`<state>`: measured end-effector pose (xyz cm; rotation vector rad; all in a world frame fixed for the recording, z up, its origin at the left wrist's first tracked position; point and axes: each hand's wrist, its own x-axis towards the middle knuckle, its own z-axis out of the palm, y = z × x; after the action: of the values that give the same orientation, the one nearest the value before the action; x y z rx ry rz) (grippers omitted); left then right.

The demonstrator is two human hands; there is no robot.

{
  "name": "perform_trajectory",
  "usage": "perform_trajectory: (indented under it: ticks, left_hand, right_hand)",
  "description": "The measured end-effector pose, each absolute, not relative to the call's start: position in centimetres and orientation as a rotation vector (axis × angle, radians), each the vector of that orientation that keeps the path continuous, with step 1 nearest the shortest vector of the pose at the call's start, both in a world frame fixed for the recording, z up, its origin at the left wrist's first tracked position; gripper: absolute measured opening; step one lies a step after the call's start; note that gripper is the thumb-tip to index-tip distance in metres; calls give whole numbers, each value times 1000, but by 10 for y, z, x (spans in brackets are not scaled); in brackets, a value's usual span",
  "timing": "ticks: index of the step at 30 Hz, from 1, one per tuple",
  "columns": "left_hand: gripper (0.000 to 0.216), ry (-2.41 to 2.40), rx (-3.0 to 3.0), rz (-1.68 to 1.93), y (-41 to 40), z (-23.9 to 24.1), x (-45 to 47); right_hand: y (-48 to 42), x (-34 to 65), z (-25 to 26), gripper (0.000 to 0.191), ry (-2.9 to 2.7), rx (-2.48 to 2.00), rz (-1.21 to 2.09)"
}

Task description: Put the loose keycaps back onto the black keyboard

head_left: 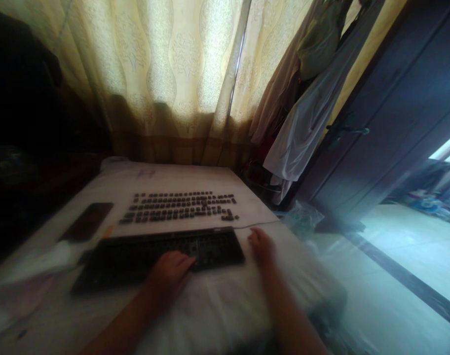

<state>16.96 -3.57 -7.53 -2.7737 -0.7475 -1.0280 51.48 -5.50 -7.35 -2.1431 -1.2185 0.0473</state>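
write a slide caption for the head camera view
Left hand over the front edge of a dark keyboard, right hand beside it, rows of loose keycaps laid out beyond.

Head camera: here we are, up on the person's head, peering forward and down over both wrists.
Hands: left hand point(171, 271) and right hand point(262, 246), close below the lens, reaching away from it.
Keyboard: black keyboard point(136, 256) under the left hand, caught near and from above, at a slant.
Patterned curtain point(188, 64): farther off, beyond both hands, filling the top.
Door point(384, 103): swept in wide, right of the right hand, leaning.
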Motion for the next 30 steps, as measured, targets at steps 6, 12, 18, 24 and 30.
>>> perform_trajectory:
  ticks: [6, 12, 18, 24, 30]
  left_hand:
    - [29, -747, -2774, -1021, -35, -77, 169]
    - [29, -737, -2771, -1015, -35, -75, 169]
    - [28, -741, -2770, -1014, -36, -74, 170]
    - [29, -740, -2768, -1016, -37, -73, 171]
    - [29, -703, -2764, -1027, -37, -74, 171]
  right_hand:
    - [-56, 515, -71, 32, -1207, -2189, 41]
    - [-56, 513, -70, 33, -1202, -2231, 52]
    - [-56, 514, -69, 25, -1163, -2275, 38]
    - [-56, 512, -69, 23, -1141, -2305, 31]
    - [-56, 512, -69, 34, -1190, -2276, -13]
